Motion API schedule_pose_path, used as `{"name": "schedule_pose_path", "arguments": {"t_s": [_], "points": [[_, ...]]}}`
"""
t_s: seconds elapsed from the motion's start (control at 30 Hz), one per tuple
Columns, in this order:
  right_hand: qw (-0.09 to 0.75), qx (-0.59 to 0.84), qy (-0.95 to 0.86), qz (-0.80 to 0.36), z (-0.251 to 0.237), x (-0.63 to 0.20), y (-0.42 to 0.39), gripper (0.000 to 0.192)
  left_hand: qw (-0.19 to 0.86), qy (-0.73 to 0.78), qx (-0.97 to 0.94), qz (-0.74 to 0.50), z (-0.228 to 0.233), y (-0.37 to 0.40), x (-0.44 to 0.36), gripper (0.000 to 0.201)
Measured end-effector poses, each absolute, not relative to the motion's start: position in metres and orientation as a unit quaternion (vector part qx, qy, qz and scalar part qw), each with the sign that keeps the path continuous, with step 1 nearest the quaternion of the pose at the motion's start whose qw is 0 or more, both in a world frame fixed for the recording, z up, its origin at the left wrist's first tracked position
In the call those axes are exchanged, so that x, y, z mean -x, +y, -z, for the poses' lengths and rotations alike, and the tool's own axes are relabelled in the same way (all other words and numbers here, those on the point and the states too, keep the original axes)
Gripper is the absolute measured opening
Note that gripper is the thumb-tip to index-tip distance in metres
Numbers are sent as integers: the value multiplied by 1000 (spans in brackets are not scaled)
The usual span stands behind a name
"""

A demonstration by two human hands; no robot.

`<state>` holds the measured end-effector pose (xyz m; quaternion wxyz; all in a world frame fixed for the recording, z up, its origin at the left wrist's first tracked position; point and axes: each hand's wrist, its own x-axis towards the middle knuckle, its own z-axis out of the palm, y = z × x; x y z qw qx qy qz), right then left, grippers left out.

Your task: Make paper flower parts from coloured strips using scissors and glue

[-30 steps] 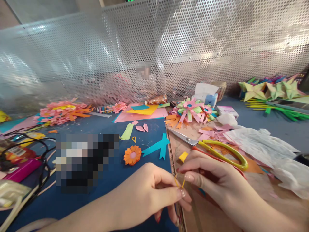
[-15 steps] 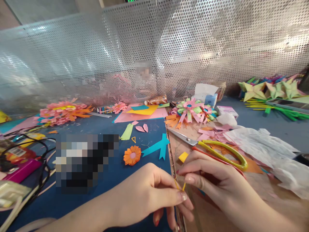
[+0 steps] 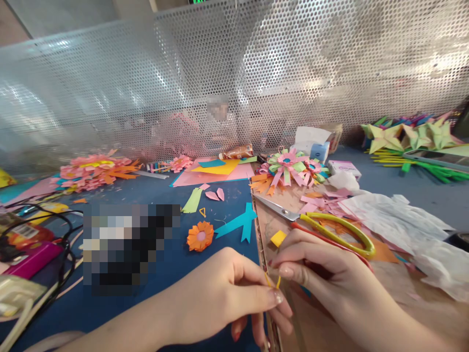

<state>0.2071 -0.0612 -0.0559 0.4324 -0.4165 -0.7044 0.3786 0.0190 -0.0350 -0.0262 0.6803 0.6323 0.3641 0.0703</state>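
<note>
Both hands meet at the lower middle of the head view, over the left edge of a brown cardboard sheet (image 3: 322, 322). My left hand (image 3: 223, 293) pinches the bottom of a thin folded yellow paper strip (image 3: 273, 281) between thumb and fingers. My right hand (image 3: 322, 274) holds the strip's upper ends with fingertips. A small yellow paper square (image 3: 277, 238) lies on the cardboard just above my right hand. Yellow-handled scissors (image 3: 340, 233) rest on the cardboard beyond my right hand's knuckles.
On the blue table lie an orange paper flower (image 3: 200, 235), a teal paper cutout (image 3: 240, 222), pink and green scraps, and a looped pink-green flower (image 3: 289, 166). Crumpled white paper (image 3: 403, 220) sits right, black cables (image 3: 54, 234) left. A perforated metal screen (image 3: 234, 73) walls the back.
My left hand's lower fingers have uncurled slightly beneath the strip. Both hands stay in nearly the same place, still holding the yellow strip.
</note>
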Motion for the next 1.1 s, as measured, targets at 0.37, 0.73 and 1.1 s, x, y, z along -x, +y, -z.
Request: {"name": "schedule_pose_path", "arguments": {"t_s": [0.37,0.73,1.1], "points": [[432,447,-678,-393,57,-207,-59,17,671,382,-631,-78,24,-35,-19,25],[425,433,-702,-374,58,-207,-61,14,674,380,-627,-85,25,-35,-20,25],[429,431,-701,-373,60,-208,-62,14,673,377,-631,-81,26,-33,-21,24]]}}
